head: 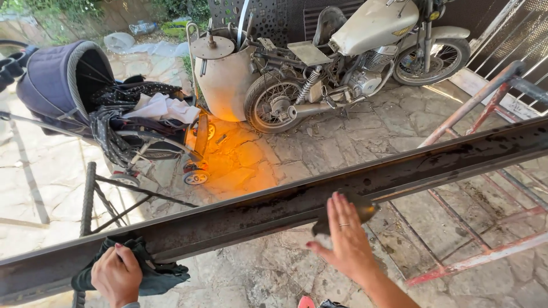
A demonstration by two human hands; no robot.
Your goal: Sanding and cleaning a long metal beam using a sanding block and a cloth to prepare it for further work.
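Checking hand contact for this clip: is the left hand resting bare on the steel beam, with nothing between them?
No. The left hand grips a dark green cloth bunched against the long dark steel beam.

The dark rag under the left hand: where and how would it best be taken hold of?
Probably by the bunched top of the rag, where it drapes over the near edge of the steel beam, coming from above on the person's own side. The left hand already presses there, and the loose folds below hang free, so pinching the gathered cloth at the edge looks surest.
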